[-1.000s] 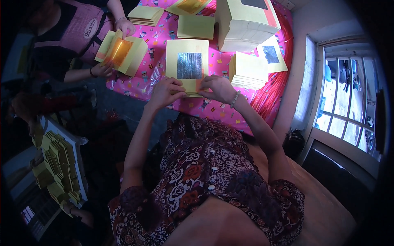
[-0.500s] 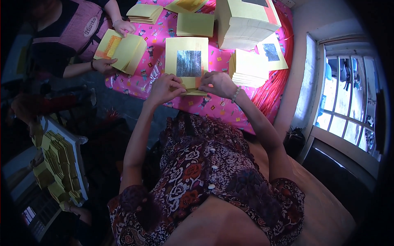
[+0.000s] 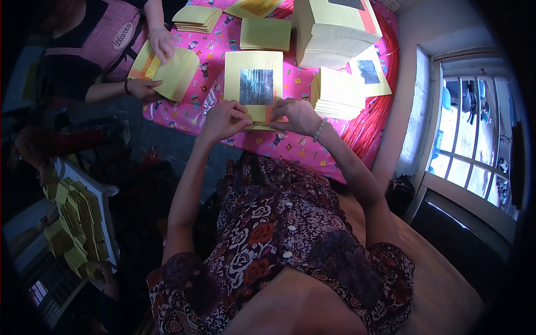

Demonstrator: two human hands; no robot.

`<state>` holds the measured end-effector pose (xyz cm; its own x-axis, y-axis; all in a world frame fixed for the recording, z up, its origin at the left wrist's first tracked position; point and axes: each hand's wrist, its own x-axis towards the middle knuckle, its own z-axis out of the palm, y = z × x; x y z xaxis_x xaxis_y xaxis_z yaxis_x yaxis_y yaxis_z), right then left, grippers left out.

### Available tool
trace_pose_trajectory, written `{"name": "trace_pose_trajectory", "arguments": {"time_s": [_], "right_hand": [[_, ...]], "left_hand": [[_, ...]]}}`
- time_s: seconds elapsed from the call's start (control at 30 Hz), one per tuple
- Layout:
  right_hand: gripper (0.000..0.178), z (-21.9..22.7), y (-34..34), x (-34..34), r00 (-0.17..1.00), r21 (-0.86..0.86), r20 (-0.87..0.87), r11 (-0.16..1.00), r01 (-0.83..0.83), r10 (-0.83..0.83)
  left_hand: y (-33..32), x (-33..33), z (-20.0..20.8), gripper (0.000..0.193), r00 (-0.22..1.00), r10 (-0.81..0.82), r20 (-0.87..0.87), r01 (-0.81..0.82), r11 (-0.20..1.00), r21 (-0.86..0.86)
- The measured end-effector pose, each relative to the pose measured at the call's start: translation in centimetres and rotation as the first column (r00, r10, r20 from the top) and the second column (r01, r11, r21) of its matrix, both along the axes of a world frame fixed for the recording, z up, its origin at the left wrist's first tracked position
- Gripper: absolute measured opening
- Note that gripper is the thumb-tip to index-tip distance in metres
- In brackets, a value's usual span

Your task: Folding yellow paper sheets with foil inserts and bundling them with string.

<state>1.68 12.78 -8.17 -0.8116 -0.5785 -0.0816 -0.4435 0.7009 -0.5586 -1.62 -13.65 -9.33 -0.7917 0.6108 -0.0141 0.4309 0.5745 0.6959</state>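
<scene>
Both grips close on the near edge of one yellow paper sheet that lies flat on the counter, which is covered with a pink patterned cloth.

Head view: the left hand pinches the sheet's lower left corner, and the right hand, with a beaded bracelet at the wrist, pinches the lower right; the fingertips of the two hands nearly meet over what appears to be a narrow folded strip along that edge. A silvery foil square sits at the middle of the sheet. The sheet reads as thin, light and limp; it would likely crease or tear readily, and the foil face probably scuffs, so the plain yellow margins and corners look like the safer places to take hold. Just right of the right hand stands a low stack of like sheets; a much taller stack rises beyond it, and a single foil-faced sheet lies beside that. Across the counter, a second person's hands hold a folded yellow sheet. At lower left, a tray of yellow bundles lies well apart from the counter.
</scene>
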Motion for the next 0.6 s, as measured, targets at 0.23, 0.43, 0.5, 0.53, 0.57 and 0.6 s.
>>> {"name": "trace_pose_trajectory", "arguments": {"time_s": [0.23, 0.43, 0.5, 0.53, 0.57, 0.6], "right_hand": [[0.02, -0.43, 0.07, 0.03, 1.0, -0.006, -0.005, 1.0, 0.015, -0.015], [0.022, -0.09, -0.09, -0.1, 0.999, -0.029, -0.044, 1.0, -0.008, 0.006], [0.023, 0.23, -0.35, 0.07, 0.997, -0.028, -0.079, 1.0, 0.005, -0.007], [0.025, 0.4, -0.52, 0.15, 0.993, -0.027, -0.113, 0.999, 0.017, -0.02], [0.025, 0.28, -0.58, 0.2, 0.993, -0.029, -0.117, 0.999, 0.015, -0.018], [0.023, 0.0, -0.54, 0.07, 0.991, -0.013, -0.131, 1.0, 0.012, -0.014]], "left_hand": [[0.13, -0.03, -0.04, 0.019, 1.0, 0.008, 0.014, -0.008, 1.0, 0.009], [-0.06, -0.28, -0.34, 0.019, 1.0, 0.006, 0.025, -0.007, 1.0, 0.008], [-0.08, -0.38, -0.21, 0.019, 1.0, 0.012, 0.023, -0.012, 1.0, 0.005], [-0.03, -0.38, -0.05, 0.019, 1.0, 0.011, 0.019, -0.011, 1.0, 0.003], [-0.01, -0.38, 0.15, 0.018, 1.0, 0.011, 0.014, -0.011, 1.0, 0.0], [-0.06, -0.55, 0.22, 0.018, 1.0, 0.011, 0.005, -0.011, 1.0, -0.001]]}}
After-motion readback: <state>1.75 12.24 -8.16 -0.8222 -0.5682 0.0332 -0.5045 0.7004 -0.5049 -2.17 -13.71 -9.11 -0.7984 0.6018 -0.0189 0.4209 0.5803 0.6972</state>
